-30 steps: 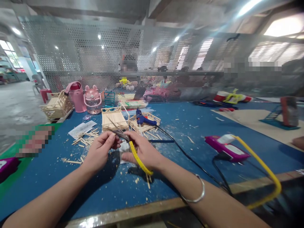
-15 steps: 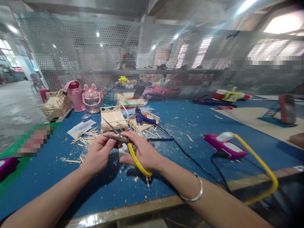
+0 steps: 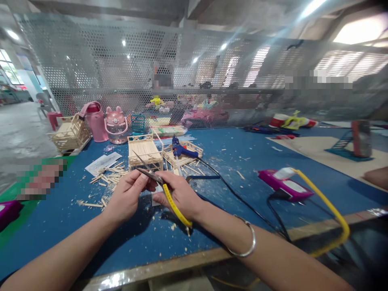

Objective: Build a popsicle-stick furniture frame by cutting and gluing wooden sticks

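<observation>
My right hand point(image 3: 178, 194) is closed round a pair of scissors point(image 3: 175, 207) with a yellow-wrapped handle. Their blades stand apart and point up to the left, over my left fingertips. My left hand point(image 3: 129, 192) is closed in a pinch just under the blades; whatever its fingers hold is hidden. Beyond the hands stands a small frame made of wooden sticks point(image 3: 145, 149). Loose cut sticks point(image 3: 110, 176) lie to the left of it. A blue glue gun point(image 3: 183, 149) rests on a second stick frame point(image 3: 194, 148) to the right.
A pink flask point(image 3: 96, 123), a pink bottle with ears point(image 3: 116, 127) and another stick model point(image 3: 71, 135) stand at the back left. A black cable point(image 3: 230, 194) crosses the blue table point(image 3: 218, 226). On the right lie a purple device point(image 3: 285, 186) and a yellow tube point(image 3: 325, 198).
The scissor blades have closed partway, and the lower blade has shifted right over my left fingertips. Both hands stay in nearly the same place. The view has shifted slightly.
</observation>
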Tool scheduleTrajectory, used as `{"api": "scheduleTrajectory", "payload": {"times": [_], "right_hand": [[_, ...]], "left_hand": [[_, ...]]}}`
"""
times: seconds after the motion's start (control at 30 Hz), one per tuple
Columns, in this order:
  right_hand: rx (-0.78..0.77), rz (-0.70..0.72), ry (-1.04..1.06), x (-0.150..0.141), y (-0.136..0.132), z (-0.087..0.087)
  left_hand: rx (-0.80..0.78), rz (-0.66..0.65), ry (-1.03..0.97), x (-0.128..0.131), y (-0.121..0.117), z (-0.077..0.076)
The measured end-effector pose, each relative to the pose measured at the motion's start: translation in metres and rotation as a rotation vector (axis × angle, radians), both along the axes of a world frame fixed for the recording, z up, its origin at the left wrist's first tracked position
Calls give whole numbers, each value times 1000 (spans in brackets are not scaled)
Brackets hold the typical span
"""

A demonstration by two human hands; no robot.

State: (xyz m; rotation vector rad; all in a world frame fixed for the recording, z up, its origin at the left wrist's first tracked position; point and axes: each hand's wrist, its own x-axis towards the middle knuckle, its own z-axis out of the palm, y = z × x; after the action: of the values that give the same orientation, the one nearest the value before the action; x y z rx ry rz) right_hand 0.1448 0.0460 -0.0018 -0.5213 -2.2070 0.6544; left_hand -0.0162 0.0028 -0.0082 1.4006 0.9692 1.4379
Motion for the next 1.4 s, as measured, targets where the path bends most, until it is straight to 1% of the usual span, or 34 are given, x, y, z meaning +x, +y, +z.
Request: {"api": "scheduleTrajectory", "payload": {"times": [0.13,0.27,0.33,0.4,0.53,0.67,0.77,0.9,1.0,1.17,1.3,1.4], "right_hand": [[-72,46,12,-3,-3,2],[-170,73,36,-5,-6,5],[-183,58,33,-4,-6,5],[-174,57,25,-4,-5,5],[-136,77,5,-3,-4,3],[-32,1,-23,-3,-3,2],[50,-71,-28,-2,-4,1],[103,-113,-19,-2,-3,-1],[113,-80,-8,-1,-2,-4],[110,-53,-45,3,0,-4],[128,-34,-97,6,4,1],[90,31,-168,10,8,7]], "left_hand": [[16,56,55,3,-2,3],[44,52,-46,5,-4,8],[69,97,-37,3,-4,9],[118,156,82,2,-4,9],[221,241,383,0,-6,10],[268,331,532,-1,-7,11],[288,323,562,-2,-8,12],[300,246,545,-2,-10,14],[289,204,510,-1,-11,15],[276,193,495,-3,-10,13],[254,205,507,-3,-10,12],[207,218,496,0,-11,12]]}}
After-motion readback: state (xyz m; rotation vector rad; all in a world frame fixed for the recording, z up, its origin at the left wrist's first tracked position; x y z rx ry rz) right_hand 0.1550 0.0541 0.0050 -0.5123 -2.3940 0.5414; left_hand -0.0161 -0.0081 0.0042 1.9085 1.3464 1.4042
